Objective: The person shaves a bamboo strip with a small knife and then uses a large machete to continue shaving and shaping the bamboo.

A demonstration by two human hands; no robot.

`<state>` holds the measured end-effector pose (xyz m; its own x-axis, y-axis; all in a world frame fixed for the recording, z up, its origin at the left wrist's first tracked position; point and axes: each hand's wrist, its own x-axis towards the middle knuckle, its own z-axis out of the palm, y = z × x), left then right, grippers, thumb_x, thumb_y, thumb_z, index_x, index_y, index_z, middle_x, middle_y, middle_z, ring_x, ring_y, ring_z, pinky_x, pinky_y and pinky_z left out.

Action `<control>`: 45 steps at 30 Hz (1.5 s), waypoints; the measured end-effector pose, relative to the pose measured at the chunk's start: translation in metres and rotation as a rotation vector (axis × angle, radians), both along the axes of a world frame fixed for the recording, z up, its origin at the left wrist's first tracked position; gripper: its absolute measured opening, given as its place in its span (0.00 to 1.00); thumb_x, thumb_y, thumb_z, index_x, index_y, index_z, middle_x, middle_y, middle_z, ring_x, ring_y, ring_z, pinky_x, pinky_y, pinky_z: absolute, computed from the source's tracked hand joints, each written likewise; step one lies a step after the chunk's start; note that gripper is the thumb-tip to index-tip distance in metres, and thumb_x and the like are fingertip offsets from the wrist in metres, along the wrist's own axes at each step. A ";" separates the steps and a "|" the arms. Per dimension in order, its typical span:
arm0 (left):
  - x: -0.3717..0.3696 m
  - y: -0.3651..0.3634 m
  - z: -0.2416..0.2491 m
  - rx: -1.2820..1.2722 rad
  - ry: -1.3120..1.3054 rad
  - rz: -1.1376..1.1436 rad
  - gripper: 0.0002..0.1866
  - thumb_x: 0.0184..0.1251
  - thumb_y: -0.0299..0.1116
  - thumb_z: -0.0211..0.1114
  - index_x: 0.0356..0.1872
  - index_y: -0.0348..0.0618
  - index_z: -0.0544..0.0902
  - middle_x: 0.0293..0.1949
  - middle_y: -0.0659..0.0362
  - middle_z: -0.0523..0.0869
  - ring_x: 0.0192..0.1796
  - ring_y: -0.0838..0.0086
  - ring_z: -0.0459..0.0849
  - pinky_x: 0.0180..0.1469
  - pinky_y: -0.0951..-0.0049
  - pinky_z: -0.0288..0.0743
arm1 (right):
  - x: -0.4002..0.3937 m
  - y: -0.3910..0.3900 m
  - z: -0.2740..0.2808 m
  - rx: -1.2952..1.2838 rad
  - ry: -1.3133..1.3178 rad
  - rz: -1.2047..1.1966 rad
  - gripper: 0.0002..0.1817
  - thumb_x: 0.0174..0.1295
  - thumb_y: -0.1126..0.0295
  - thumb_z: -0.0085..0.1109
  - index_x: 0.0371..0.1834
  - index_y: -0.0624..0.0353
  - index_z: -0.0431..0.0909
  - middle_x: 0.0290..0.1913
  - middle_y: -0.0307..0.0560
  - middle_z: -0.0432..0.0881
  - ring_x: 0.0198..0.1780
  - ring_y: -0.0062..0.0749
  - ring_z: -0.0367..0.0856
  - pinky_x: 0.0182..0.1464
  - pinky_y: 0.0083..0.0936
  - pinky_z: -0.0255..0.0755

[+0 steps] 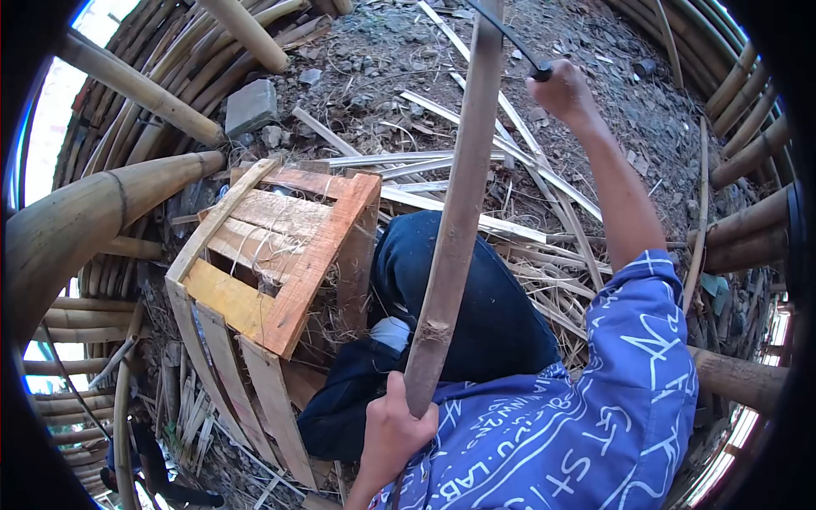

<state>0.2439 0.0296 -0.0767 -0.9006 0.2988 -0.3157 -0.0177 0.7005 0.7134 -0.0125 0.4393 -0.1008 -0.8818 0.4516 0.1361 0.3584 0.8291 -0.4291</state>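
A long split bamboo slat (457, 217) slants up across the view, with a node near its lower end. My left hand (399, 429) is closed around that lower end, close to my body. My right hand (563, 89) grips the black handle of a long knife (512, 36), its thin dark blade seen nearly edge-on. The blade passes across the slat's far end at the top of the view. Below the slat, my bent leg in dark trousers (459, 314) rests beside a wooden crate (319, 263).
Pale split bamboo strips (527, 229) and shavings lie over the rocky ground. A grey concrete block (252, 107) sits at the upper left. Thick bamboo poles (93, 217) and stacked bamboo walls stand on both sides. At the lower left, dark clothing (153, 463) of another person shows.
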 end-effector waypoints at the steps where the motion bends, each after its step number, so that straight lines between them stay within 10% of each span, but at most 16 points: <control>1: 0.000 -0.002 0.000 0.006 0.002 -0.002 0.21 0.49 0.27 0.67 0.41 0.29 0.68 0.16 0.43 0.78 0.23 0.48 0.83 0.23 0.58 0.75 | 0.002 -0.002 0.002 0.034 -0.002 -0.013 0.18 0.53 0.60 0.56 0.33 0.66 0.83 0.36 0.65 0.84 0.43 0.54 0.85 0.49 0.41 0.77; 12: 0.021 -0.026 -0.009 -0.059 0.100 0.024 0.22 0.46 0.27 0.67 0.41 0.28 0.70 0.16 0.43 0.78 0.22 0.48 0.83 0.24 0.57 0.76 | -0.021 0.035 0.010 -0.006 0.051 -0.154 0.19 0.53 0.56 0.58 0.35 0.63 0.85 0.39 0.62 0.85 0.45 0.47 0.85 0.48 0.37 0.77; 18: 0.014 -0.027 -0.008 -0.082 0.032 0.020 0.23 0.46 0.28 0.67 0.43 0.27 0.71 0.17 0.43 0.78 0.23 0.47 0.82 0.24 0.56 0.75 | 0.055 -0.031 0.008 -0.097 0.135 0.124 0.12 0.52 0.67 0.58 0.19 0.64 0.81 0.22 0.52 0.83 0.24 0.35 0.83 0.30 0.34 0.76; 25: 0.011 -0.022 0.003 -0.086 0.113 -0.026 0.19 0.45 0.27 0.69 0.36 0.32 0.69 0.15 0.45 0.77 0.22 0.50 0.82 0.22 0.59 0.75 | 0.057 -0.060 0.020 0.053 -0.092 0.154 0.11 0.51 0.66 0.55 0.20 0.62 0.81 0.23 0.58 0.82 0.31 0.51 0.85 0.38 0.40 0.79; 45: 0.023 -0.038 0.007 -0.107 0.113 -0.019 0.21 0.45 0.29 0.72 0.33 0.36 0.68 0.14 0.48 0.76 0.20 0.52 0.82 0.21 0.60 0.75 | -0.030 0.003 0.031 0.120 -0.175 -0.129 0.21 0.58 0.56 0.52 0.41 0.64 0.83 0.44 0.63 0.84 0.50 0.54 0.83 0.54 0.44 0.74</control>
<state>0.2671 -0.0083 -0.0697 -0.9267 0.2859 -0.2438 0.0719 0.7718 0.6318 -0.0428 0.4421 -0.0702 -0.8329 0.5515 0.0461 0.5245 0.8132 -0.2521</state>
